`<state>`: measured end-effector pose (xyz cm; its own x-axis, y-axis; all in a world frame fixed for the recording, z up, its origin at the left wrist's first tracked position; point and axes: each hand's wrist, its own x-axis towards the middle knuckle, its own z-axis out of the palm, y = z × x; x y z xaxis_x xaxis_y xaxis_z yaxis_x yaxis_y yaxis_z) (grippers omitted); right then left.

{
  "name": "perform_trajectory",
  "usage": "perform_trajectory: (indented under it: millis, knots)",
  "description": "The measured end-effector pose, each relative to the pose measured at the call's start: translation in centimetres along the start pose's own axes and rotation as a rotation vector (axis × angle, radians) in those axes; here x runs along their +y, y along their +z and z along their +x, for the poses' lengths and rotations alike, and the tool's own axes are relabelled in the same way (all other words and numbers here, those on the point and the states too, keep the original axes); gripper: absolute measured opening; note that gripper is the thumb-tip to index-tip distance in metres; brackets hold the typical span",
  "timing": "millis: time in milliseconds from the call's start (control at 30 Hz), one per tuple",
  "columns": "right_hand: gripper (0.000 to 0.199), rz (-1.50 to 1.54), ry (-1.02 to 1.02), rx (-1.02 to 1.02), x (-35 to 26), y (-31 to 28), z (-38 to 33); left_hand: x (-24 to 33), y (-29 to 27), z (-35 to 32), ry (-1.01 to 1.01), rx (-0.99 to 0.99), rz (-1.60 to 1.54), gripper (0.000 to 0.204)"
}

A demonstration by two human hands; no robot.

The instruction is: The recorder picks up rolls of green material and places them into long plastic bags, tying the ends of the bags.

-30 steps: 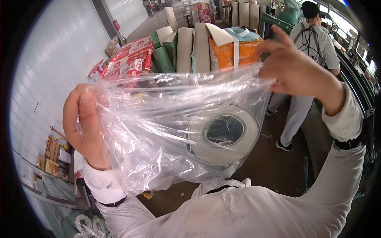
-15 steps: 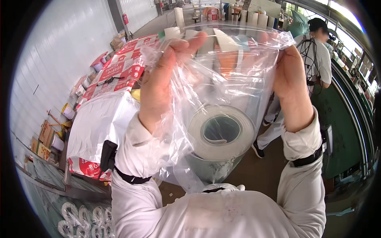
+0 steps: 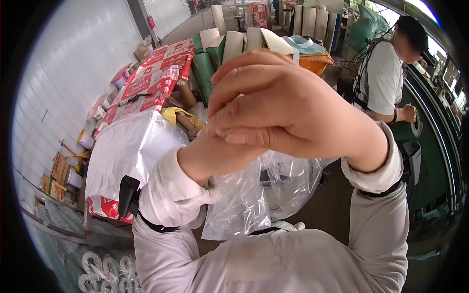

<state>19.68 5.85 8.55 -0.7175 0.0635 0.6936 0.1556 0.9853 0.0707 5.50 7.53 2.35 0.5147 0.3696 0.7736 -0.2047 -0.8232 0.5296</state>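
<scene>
My right hand reaches across in front of my left, its fingers curled and closed. My left hand shows little more than its wrist, with its fingers mostly hidden behind the right. From under both hands hangs a crumpled clear plastic bag, and my right hand appears closed on its gathered top, though the grip itself is covered. The bag drapes down over an upright roll of pale sheet material, which shows only in part through the plastic.
To the left, a stack covered in red-and-white sheeting and white film stands close. Green and pale rolls and an orange bag lie ahead. A co-worker holds a small green roll at a green table on the right.
My hands have come from wide apart, spreading the plastic, to crossed together in the middle. The bag now hangs lower over the roll. The co-worker has turned and come nearer.
</scene>
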Motion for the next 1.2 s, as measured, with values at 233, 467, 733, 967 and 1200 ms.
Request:
perform_trajectory:
  millis: [233, 467, 733, 967, 1200]
  knots:
    - [0.020, 0.687, 0.443, 0.418, 2.0, 0.7, -2.8, 2.2, -0.7, 1.3, -0.573, 0.065, -0.306, 0.024]
    - [0.013, 1.729, 0.395, 0.462, 4.5, -1.4, -5.5, 1.3, -1.2, 1.1, -0.333, 0.604, -0.625, 0.034]
    - [0.028, -0.223, 0.024, 0.062, -0.2, -0.1, -0.9, 2.5, -0.1, 0.2, -0.286, 0.090, -0.286, 0.027]
    - [0.014, 1.039, 0.629, 0.255, 1.6, 1.6, -4.0, 3.1, -0.9, 0.1, -0.553, -0.148, -0.409, 0.025]
    - [0.018, 0.661, 0.190, 0.349, 1.0, 1.5, -4.3, 4.1, 0.3, 0.8, -0.731, 0.413, -0.665, 0.018]
